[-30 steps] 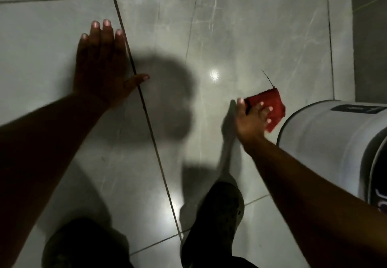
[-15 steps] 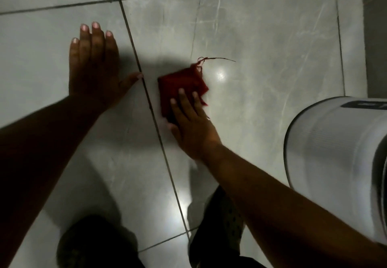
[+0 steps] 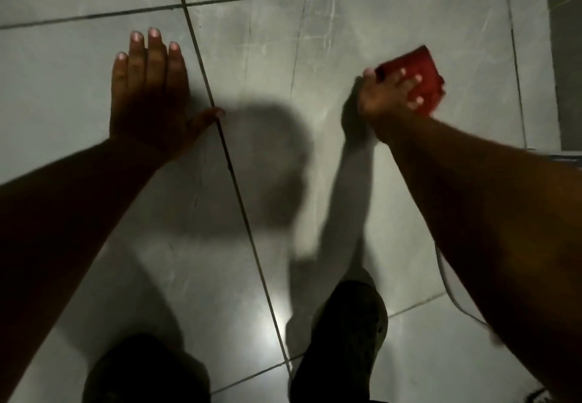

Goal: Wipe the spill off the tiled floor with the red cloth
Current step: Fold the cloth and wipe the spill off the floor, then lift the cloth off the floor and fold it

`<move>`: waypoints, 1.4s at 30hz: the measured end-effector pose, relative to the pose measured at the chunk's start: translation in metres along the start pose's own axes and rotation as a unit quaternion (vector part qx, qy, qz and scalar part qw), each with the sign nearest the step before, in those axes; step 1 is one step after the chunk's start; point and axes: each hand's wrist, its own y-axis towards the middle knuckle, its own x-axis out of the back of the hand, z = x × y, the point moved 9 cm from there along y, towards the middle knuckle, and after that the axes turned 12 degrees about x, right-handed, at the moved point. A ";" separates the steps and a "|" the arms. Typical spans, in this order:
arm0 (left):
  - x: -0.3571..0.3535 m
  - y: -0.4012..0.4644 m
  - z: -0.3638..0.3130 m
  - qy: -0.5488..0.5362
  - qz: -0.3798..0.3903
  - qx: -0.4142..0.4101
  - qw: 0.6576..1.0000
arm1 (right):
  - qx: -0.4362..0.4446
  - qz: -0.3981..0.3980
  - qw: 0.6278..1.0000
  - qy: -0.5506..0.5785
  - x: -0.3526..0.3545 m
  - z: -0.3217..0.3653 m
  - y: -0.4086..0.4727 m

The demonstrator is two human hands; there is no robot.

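My right hand (image 3: 389,95) presses the folded red cloth (image 3: 423,75) flat against the grey tiled floor (image 3: 267,56) at the upper right, fingers spread over the cloth. My left hand (image 3: 151,87) lies flat on the floor at the left, palm down, fingers together, thumb touching a dark grout line. It holds nothing. No spill stands out on the glossy tile; the light is dim and the right hand is blurred.
A dark shoe (image 3: 343,336) stands on the floor at the bottom centre, a dark knee (image 3: 141,371) at the bottom left. A thin white cord (image 3: 453,298) runs beside my right forearm. A darker strip (image 3: 567,56) borders the tiles at the right edge.
My right hand has swept the red cloth from beside my left thumb back to the right. The white cylindrical appliance has dropped almost out of view. The left hand has stayed planted.
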 end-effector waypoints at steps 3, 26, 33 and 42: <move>0.008 0.010 -0.004 0.011 0.010 0.006 1.000 | 0.196 0.026 0.978 -0.064 -0.015 0.082 -0.010; -0.009 -0.008 -0.127 -0.277 0.309 0.307 0.856 | 0.003 0.074 0.957 0.281 -0.037 0.025 -0.067; 0.054 -0.047 -0.154 -0.401 0.349 0.295 0.794 | -0.045 0.085 0.897 0.432 0.011 -0.008 -0.140; 0.227 -0.084 -0.287 -0.543 0.517 0.228 0.621 | -0.107 -0.075 0.801 0.584 0.233 -0.088 -0.230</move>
